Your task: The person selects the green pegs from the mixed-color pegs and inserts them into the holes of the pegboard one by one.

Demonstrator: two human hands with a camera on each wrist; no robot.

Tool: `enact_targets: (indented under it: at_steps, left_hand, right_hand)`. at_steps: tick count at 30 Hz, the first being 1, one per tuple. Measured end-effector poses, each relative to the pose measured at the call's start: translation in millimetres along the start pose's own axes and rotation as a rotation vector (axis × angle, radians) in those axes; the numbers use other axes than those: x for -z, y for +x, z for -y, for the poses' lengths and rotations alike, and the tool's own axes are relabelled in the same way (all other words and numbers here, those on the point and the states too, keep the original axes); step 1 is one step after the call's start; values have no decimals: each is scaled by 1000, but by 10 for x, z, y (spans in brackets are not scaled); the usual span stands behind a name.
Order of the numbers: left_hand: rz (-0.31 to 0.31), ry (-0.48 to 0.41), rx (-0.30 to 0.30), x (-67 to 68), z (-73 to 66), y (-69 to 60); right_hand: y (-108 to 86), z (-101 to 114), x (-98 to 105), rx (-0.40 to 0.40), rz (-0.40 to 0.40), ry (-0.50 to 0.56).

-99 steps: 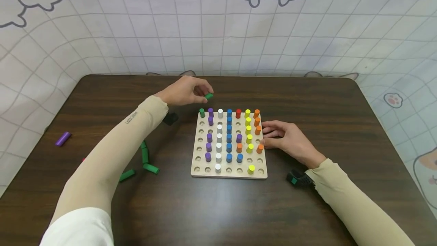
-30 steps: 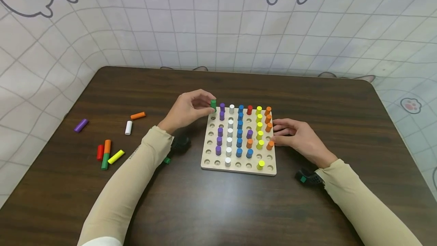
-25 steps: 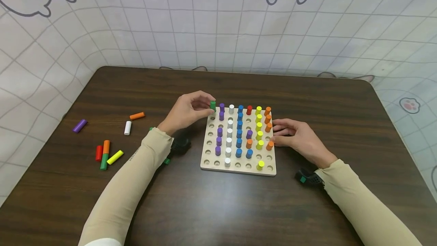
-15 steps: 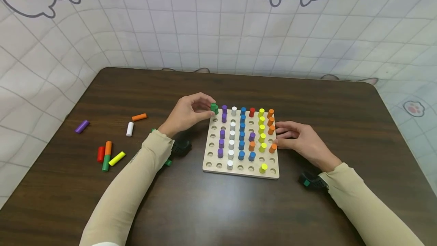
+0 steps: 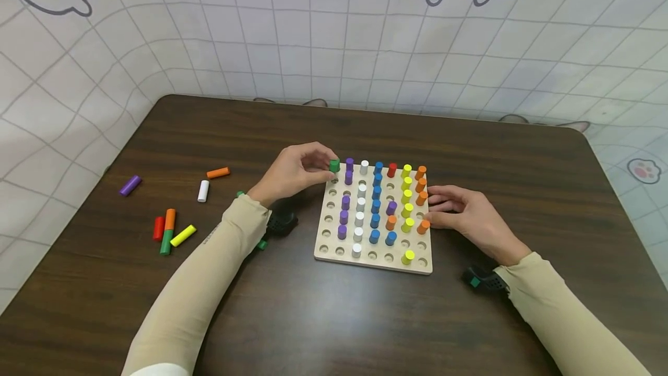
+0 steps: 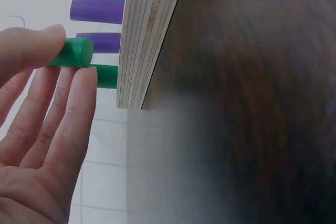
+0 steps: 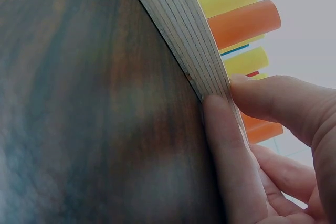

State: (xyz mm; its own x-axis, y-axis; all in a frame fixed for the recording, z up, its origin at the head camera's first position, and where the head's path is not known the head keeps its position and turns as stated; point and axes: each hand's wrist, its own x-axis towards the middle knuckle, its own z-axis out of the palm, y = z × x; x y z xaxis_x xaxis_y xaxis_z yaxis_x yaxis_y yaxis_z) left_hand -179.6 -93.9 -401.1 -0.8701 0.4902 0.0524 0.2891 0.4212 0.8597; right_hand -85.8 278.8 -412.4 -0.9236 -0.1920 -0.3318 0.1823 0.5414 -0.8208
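A pale wooden pegboard (image 5: 381, 261) carries upright pegs in purple, white, blue, red, yellow and orange. My left hand (image 5: 297, 172) pinches a green peg (image 6: 76, 52) between thumb and fingers above the board's back left corner. In the left wrist view this peg's lower end is off the board, close to another green peg (image 6: 107, 76) standing in it. My right hand (image 5: 472, 219) holds the board's right edge, with the thumb on the top rim and a finger against the layered side (image 7: 184, 40).
On the table's left lie a purple peg (image 5: 130, 185), an orange peg (image 5: 218, 173), a white peg (image 5: 203, 191), a red peg (image 5: 159, 228), a yellow peg (image 5: 183, 235), and an orange peg (image 5: 170, 219) touching a green one (image 5: 166, 242). More green pegs show beside the left sleeve.
My left hand has brought the green peg from behind the board to its back left corner, and has shifted it slightly there. My right hand stays at the board's edge. The head view has shifted.
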Motion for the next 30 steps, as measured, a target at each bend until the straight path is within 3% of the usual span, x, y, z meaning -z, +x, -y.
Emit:
enact_targets:
  at_steps: [30]
  left_hand:
    - [14, -8, 40, -54, 0, 2]
  right_hand:
    - [-10, 30, -8, 0, 4, -2]
